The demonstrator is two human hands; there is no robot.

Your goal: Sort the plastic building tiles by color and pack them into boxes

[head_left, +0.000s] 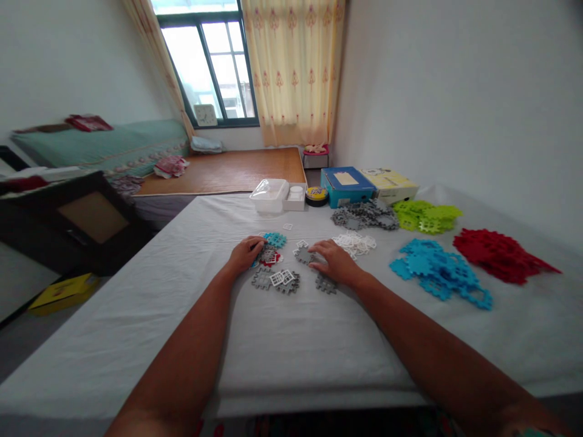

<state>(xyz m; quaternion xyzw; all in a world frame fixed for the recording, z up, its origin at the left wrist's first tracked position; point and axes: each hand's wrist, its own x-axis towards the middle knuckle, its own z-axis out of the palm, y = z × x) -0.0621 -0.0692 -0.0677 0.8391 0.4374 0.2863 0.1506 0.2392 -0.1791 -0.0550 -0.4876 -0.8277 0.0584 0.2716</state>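
Observation:
My left hand point(245, 252) lies on the white-covered table point(282, 340), its fingers curled onto a joined red and grey piece point(269, 257) beside a small blue piece point(276, 239). My right hand point(334, 261) rests palm down, fingers bent over a grey interlocking piece point(303, 254). Another grey piece point(326, 284) pokes out below that hand. Between and below the hands lies a grey assembly with white window inserts point(280, 280).
Piles of interlocking pieces lie to the right: white point(356, 242), grey point(364, 215), green point(426, 216), blue point(439, 271), red point(498, 254). At the far table edge stand a clear plastic container point(269, 195), a yellow tin point(316, 195), a blue box point(347, 185) and a yellow box point(389, 184).

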